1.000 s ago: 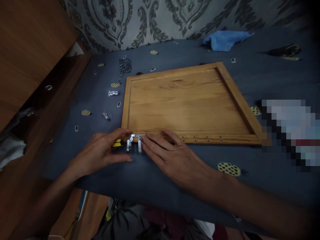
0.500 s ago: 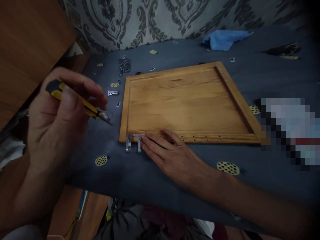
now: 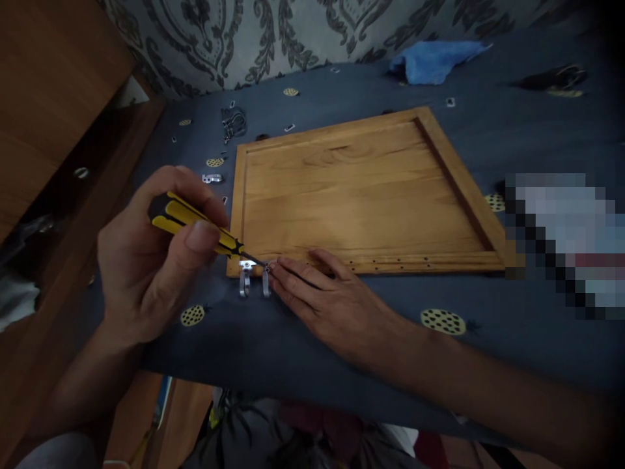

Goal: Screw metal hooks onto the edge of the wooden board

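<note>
A wooden panel [image 3: 336, 189] with a raised frame lies on a dark patterned cloth. Two silvery hook-shaped brackets sit at its near left edge: the left bracket [image 3: 245, 277] and the right bracket [image 3: 266, 283]. My left hand [image 3: 161, 254] is closed around a yellow-and-black screwdriver [image 3: 195, 225], its tip down at the right bracket. My right hand [image 3: 327, 293] lies along the near edge, fingers together, their tips holding the right bracket. What is under those fingertips is hidden. Small dark holes run along the near frame rail to the right.
Another silvery bracket [image 3: 213, 178] lies left of the panel, with a bunch of dark metal pieces [image 3: 233, 124] behind it. A blue cloth [image 3: 432, 62] and a black object [image 3: 554, 77] lie at the back right. A blurred-out item [image 3: 571, 241] is at the right.
My left hand has moved right with the screwdriver, bringing its tip from beside the panel to the right bracket. My right hand stays at that bracket. The view has shifted slightly.
</note>
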### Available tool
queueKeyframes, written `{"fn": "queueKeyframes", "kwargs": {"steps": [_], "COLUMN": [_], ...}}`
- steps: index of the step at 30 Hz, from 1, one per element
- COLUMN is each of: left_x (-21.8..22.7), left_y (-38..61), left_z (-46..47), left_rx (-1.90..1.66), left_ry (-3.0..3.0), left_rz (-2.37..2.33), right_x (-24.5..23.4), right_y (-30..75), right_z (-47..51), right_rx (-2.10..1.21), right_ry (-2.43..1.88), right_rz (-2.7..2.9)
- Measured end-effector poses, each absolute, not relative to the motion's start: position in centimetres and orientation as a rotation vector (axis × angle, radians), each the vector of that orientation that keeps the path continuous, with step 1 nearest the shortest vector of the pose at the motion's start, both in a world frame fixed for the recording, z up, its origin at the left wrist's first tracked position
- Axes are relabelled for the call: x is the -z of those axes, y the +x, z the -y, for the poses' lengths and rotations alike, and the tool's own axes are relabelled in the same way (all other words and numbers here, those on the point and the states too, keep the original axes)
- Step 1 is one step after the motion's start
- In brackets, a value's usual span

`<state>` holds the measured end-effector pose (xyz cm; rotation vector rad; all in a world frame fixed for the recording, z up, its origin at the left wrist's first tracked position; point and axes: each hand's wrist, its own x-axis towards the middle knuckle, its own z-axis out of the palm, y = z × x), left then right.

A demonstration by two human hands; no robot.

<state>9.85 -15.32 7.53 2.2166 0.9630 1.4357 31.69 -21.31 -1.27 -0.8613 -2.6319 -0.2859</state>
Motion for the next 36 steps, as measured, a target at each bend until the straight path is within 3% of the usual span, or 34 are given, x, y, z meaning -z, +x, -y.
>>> {"fn": "queueKeyframes", "kwargs": {"steps": [6, 24, 36], "left_x": [-7.62, -7.26, -6.92], "left_y": [9.37, 9.78, 10.10], "left_z": [15.61, 15.65, 15.19], "left_rx": [-1.238, -1.221, -1.472], "left_ry": [2.389, 2.336, 2.167], "left_rz": [-0.987, -0.952, -0.780], "right_x": [1.19, 1.32, 1.04], "right_y": [31.77, 31.90, 31.91], "right_z": [21.28, 21.40, 21.48], "right_rx": [0.253, 0.188, 0.152], "right_ry": [-0.852, -0.866, -0.837], "right_rz": [2.635, 2.664, 2.664]}}
